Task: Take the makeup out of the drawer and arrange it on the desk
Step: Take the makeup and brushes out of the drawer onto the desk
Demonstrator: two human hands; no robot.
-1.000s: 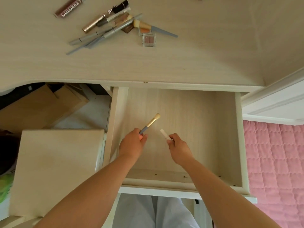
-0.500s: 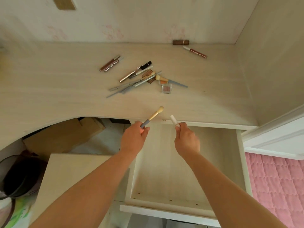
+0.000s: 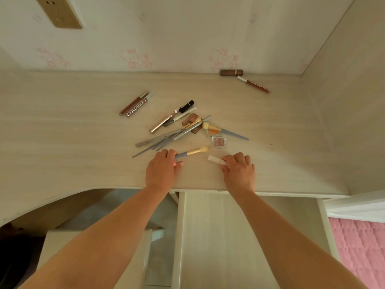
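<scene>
Brush [image 3: 192, 152] with blue handle and pale bristles lies low on the desk [image 3: 62, 142], just in front of the makeup pile [image 3: 179, 127], bristle end pointing right toward the small clear compact [image 3: 218, 142]. Left hand [image 3: 161, 171] is curled round the handle end, fingers over the top, thumb tucked below. White tube [image 3: 216, 160] sits right of the brush, near the compact, apart from the pile; right hand [image 3: 239, 171] pinches its near end, fingers bent over it. Can't tell if either item is fully resting on the desk or just above it.

Pile itself: grey pencils and long brush handles fanned out left, gold mascara with black cap on top, brown palette underneath, second pale-bristled brush with orange ferrule at the right edge. Left-rear of the pile: two COLORKEY lip tubes [image 3: 136, 103] side by side. Far right-rear of the pile, against the wall: brown lipstick [image 3: 231, 72] and a red COLORKEY tube [image 3: 254, 84], nearly touching.

Drawer [image 3: 250, 236] is pulled out in front of the pile, under the desk edge, below the right forearm. Wall socket [image 3: 60, 13] far left-rear. Pink quilt [image 3: 362, 247] right of the drawer.
</scene>
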